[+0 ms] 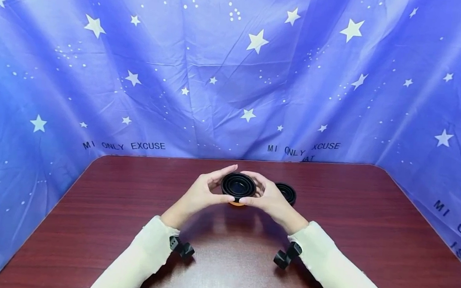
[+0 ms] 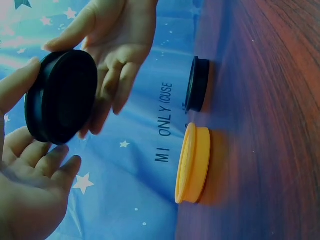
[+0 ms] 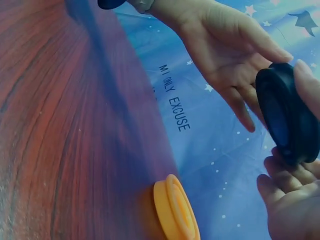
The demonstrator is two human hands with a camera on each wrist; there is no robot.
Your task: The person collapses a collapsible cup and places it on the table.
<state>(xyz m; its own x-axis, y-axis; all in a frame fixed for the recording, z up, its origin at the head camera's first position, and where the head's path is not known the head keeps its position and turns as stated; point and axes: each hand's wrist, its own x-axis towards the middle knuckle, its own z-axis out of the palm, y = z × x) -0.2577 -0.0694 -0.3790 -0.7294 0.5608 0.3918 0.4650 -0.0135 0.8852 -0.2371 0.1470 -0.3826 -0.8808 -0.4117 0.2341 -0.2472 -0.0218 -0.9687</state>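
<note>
A round black collapsible cup [image 1: 238,186], pressed flat into concentric rings, is held up off the table between both hands. My left hand [image 1: 206,190] grips its left side, thumb at the near edge and fingers round the far side. Opposite it, my right hand [image 1: 269,197] grips the right side in the same way. The two thumb tips nearly meet at the near rim. Below the held cup, a yellow-orange collapsed cup [image 2: 194,164] sits on the table, mostly hidden in the head view. A second black collapsed cup [image 1: 286,193] lies behind my right hand.
The dark red wooden table [image 1: 104,224] ends at a blue star-printed curtain [image 1: 220,70] that hangs behind it and at both sides. Black wrist devices [image 1: 182,248] stick out from under both pale sleeves [image 1: 134,254].
</note>
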